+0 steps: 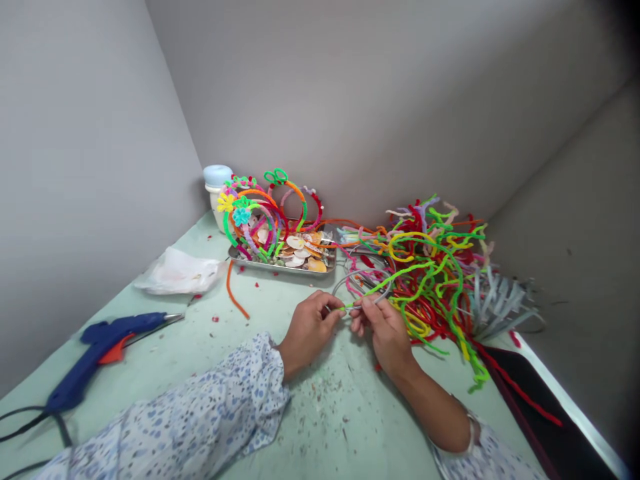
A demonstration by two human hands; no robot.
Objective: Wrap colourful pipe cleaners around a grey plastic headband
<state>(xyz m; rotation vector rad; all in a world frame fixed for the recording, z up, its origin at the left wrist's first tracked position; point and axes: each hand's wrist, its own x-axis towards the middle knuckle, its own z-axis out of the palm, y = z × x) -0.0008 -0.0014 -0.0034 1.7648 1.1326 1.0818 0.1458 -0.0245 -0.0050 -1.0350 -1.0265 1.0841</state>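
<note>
My left hand [309,331] pinches the tip of a thin grey headband [357,272], where a bit of bright green fuzz shows. Close beside it, my right hand [391,335] grips the same headband with thumb and fingers. A bright green pipe cleaner [400,273] runs from between the hands up to the right. Whether it is wrapped around the band is too small to make out. Right of my hands lies a tangled heap of coloured pipe cleaners [443,287]. Finished-looking fuzzy headbands [303,200] with flower shapes stand behind my left hand.
A metal tray [300,269] holds shell-like pieces and the headbands. To the left lie a blue glue gun [83,365] with its cable and a plastic bag [181,272]. A lidded container [218,177] stands by the wall. Grey bands [500,303] lie at right; an orange pipe cleaner [232,292] lies in front.
</note>
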